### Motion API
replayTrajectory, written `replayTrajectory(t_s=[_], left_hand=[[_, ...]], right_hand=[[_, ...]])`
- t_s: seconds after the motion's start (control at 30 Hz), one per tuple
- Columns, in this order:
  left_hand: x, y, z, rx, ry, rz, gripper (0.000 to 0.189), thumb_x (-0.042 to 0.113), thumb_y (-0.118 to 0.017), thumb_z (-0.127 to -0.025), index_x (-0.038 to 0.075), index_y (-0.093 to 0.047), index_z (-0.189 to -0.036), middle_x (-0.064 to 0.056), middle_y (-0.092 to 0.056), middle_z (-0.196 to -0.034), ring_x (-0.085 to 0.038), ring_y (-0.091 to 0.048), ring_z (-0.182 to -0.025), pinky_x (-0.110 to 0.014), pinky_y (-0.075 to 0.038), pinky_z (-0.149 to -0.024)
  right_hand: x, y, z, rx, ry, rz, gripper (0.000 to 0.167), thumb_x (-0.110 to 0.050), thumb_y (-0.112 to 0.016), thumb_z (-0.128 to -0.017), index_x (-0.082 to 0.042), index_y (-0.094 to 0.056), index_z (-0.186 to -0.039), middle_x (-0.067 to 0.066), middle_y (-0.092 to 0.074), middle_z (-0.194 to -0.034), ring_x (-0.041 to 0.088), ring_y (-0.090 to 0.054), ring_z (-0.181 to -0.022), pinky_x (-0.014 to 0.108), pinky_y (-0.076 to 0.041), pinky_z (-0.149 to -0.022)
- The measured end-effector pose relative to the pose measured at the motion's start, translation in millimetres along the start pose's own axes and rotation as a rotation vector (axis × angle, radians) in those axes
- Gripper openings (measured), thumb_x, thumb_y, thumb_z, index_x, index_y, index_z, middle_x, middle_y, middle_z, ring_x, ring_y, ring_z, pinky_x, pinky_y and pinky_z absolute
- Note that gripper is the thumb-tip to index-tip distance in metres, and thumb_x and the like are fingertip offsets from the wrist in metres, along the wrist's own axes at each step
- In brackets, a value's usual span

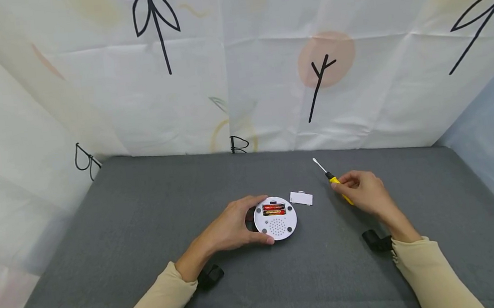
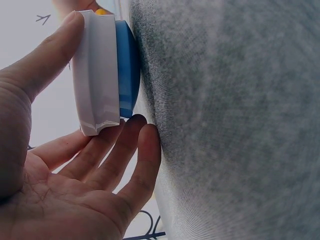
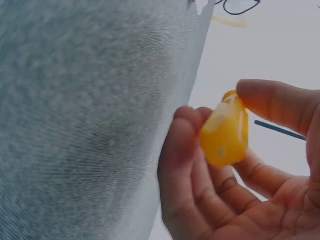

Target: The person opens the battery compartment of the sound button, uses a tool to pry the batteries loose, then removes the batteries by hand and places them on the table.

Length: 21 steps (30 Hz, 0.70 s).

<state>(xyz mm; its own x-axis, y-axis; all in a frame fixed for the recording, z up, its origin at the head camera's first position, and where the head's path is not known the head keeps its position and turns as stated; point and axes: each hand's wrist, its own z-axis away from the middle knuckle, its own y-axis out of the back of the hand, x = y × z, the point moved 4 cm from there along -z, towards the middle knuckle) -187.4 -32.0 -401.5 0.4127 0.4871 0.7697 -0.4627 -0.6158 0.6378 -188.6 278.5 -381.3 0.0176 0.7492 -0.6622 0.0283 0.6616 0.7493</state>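
Observation:
Slightly right of centre in the head view lies a round white battery device (image 1: 278,227), underside up. Its open compartment holds red batteries (image 1: 274,210) beside a patch of small speaker holes. The left wrist view shows its white rim (image 2: 97,75) and a blue part (image 2: 128,70) against the cloth. My left hand (image 1: 236,225) grips the device's edge between thumb and fingers. In my right hand (image 1: 365,192) is a screwdriver (image 1: 334,181), pinched by its yellow and black handle, its metal tip towards the back. A small white battery cover (image 1: 301,198) lies just right of the device.
Grey cloth (image 1: 178,191) covers the table. White patterned fabric (image 1: 258,87) hangs behind it and along the sides. Black wrist-worn mounts sit under the left wrist (image 1: 210,277) and right wrist (image 1: 377,240).

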Motion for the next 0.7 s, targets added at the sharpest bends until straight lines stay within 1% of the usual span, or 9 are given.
replayTrajectory(t_s=[0.07,0.2,0.27,0.33,0.43,0.5,0.7], left_hand=[[-0.4,-0.1,-0.2,0.001,0.002,0.000,0.093,0.033,-0.094,-0.072,0.005,-0.049,-0.149,-0.007,-0.056,-0.143,-0.021,-0.050,-0.133,-0.043,-0.039,-0.111],[-0.3,-0.2,-0.5,-0.003,0.003,0.004,0.093,0.032,-0.094,-0.073,0.005,-0.049,-0.149,-0.006,-0.057,-0.142,-0.020,-0.051,-0.132,-0.042,-0.040,-0.110],[-0.1,-0.1,-0.3,-0.003,0.004,0.007,0.093,0.032,-0.094,-0.073,0.005,-0.049,-0.149,-0.006,-0.057,-0.142,-0.020,-0.051,-0.132,-0.042,-0.040,-0.110],[0.2,0.1,-0.2,-0.004,0.003,0.011,0.093,0.032,-0.094,-0.073,0.005,-0.049,-0.149,-0.006,-0.057,-0.142,-0.019,-0.051,-0.132,-0.042,-0.040,-0.110],[0.8,0.5,0.1,-0.003,0.002,0.012,0.093,0.032,-0.094,-0.073,0.005,-0.049,-0.149,-0.006,-0.057,-0.142,-0.019,-0.051,-0.132,-0.042,-0.040,-0.110],[0.6,0.4,0.1,-0.005,-0.001,0.011,0.094,0.032,-0.094,-0.073,0.004,-0.048,-0.149,-0.006,-0.057,-0.142,-0.019,-0.051,-0.131,-0.042,-0.040,-0.110],[1.1,0.6,0.3,0.004,-0.016,-0.004,0.093,0.033,-0.094,-0.072,0.004,-0.049,-0.149,-0.007,-0.057,-0.143,-0.020,-0.051,-0.132,-0.043,-0.040,-0.111]], right_hand=[[-2.3,1.6,0.3,0.007,0.015,-0.040,0.033,-0.028,-0.070,-0.098,0.003,-0.069,-0.109,0.014,-0.072,-0.091,0.020,-0.063,-0.076,0.030,-0.048,-0.060],[-7.1,3.6,0.7,0.027,0.049,-0.152,0.031,-0.022,-0.069,-0.099,0.006,-0.067,-0.113,0.020,-0.072,-0.097,0.023,-0.068,-0.081,0.028,-0.054,-0.066],[-9.7,4.3,0.9,0.042,0.070,-0.219,0.030,-0.018,-0.068,-0.100,0.008,-0.066,-0.115,0.023,-0.071,-0.101,0.021,-0.070,-0.083,0.026,-0.056,-0.069],[-12.9,5.1,1.4,0.059,0.096,-0.283,0.029,-0.015,-0.068,-0.099,0.009,-0.066,-0.115,0.024,-0.070,-0.104,0.015,-0.070,-0.085,0.025,-0.057,-0.073],[-18.7,7.1,3.7,0.086,0.146,-0.337,0.026,-0.011,-0.070,-0.097,0.009,-0.067,-0.115,0.020,-0.071,-0.105,0.010,-0.068,-0.085,0.022,-0.056,-0.074],[-23.1,8.7,5.7,0.102,0.183,-0.354,0.024,-0.009,-0.071,-0.096,0.007,-0.068,-0.114,0.015,-0.071,-0.104,0.008,-0.067,-0.085,0.021,-0.056,-0.074],[-36.5,17.3,14.0,0.126,0.263,-0.383,0.022,-0.007,-0.073,-0.094,0.004,-0.070,-0.113,0.001,-0.070,-0.102,0.012,-0.065,-0.086,0.019,-0.053,-0.075]])
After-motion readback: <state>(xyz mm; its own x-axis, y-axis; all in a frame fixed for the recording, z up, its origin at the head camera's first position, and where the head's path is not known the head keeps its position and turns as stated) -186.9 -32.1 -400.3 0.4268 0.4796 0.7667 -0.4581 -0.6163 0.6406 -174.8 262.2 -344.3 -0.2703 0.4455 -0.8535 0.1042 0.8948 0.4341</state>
